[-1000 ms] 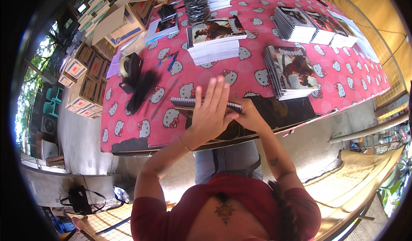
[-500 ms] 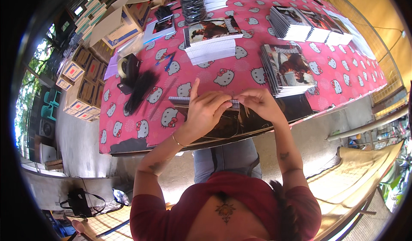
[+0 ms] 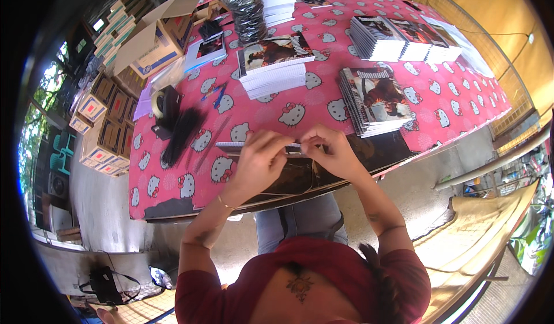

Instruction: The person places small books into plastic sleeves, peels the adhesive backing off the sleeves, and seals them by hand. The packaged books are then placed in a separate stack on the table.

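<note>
At the near edge of the table, a notebook [image 3: 229,145] stands on its side with its white, hole-punched edge up. My left hand [image 3: 262,161] is closed on it, fingers bent over the top edge. Close beside it, my right hand [image 3: 330,151] makes a pinch at the same edge; what lies between those fingertips is too small to make out. Both hands hide the middle of the notebook. To the right sits a stack of spiral-bound notebooks [image 3: 378,99]. Farther off is a stack of notebooks [image 3: 274,78] with white page edges.
A black tape dispenser [image 3: 167,107], a bundle of thin black coils [image 3: 183,136] and blue scissors [image 3: 216,96] lie at left. More notebook stacks [image 3: 381,38] stand at the far right. Cardboard boxes [image 3: 156,44] are left of the pink table cover [image 3: 288,116].
The view has shifted slightly, so the table things sit a little differently. My left index finger, raised before, is now lower; both hands remain at the notebook's edge.
</note>
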`<action>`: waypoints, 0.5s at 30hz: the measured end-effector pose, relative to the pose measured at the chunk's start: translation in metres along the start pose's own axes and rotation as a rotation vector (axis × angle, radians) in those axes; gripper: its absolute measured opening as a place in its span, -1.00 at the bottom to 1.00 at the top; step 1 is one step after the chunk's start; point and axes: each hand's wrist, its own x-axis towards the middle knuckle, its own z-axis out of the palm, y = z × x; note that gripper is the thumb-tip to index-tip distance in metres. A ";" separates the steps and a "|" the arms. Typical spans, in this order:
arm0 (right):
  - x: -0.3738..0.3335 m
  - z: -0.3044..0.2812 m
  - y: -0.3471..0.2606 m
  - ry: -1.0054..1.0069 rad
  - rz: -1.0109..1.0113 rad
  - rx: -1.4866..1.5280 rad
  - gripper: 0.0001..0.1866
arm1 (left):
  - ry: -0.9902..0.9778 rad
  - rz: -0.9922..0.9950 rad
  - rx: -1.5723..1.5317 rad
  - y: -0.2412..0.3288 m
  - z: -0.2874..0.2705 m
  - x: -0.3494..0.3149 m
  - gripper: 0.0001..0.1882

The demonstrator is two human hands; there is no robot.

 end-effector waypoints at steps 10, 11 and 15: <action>-0.013 -0.101 -0.052 0.565 -0.246 -0.711 -0.60 | 0.307 -0.167 0.038 -0.104 -0.026 0.131 -0.76; -0.010 -0.118 -0.043 0.513 -0.263 -0.851 -0.57 | 0.263 0.000 0.207 -0.133 -0.008 0.134 -0.76; -0.029 -0.176 0.018 0.176 -0.052 -1.195 -0.44 | 0.076 0.202 0.503 -0.200 0.051 0.126 -0.73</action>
